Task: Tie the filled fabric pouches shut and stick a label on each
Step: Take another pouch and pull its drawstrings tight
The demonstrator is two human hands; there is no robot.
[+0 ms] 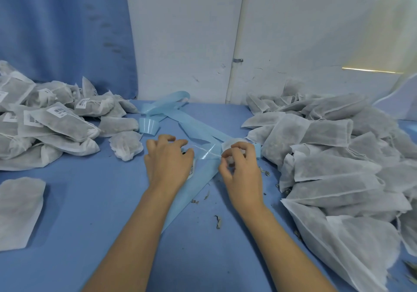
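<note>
Thin white drawstring [204, 151] taut between hands, mid-table, over glossy pale-blue liner strip [198, 131]. Left hand [168, 158] curled, seemingly pinching one end. Right hand [240, 167] pinches other end beside puckered gauzy pouch [230, 144]. Labelled pouches [63, 120] heaped left, unlabelled pile [327, 156] right.

We read no word, brand or number anywhere. The only printed marks are white stickers with black barcode bars and a line of tiny print, too small and blurred to read. They sit on pouches of the left pile [70, 129]. The clearest sticker [59, 112] is on the top front pouch, a second sticker [82, 103] lies behind it, and a third sticker [33, 119] to its left. A sticker edge [191, 171] with bars shows from under the left hand [168, 158].
</note>
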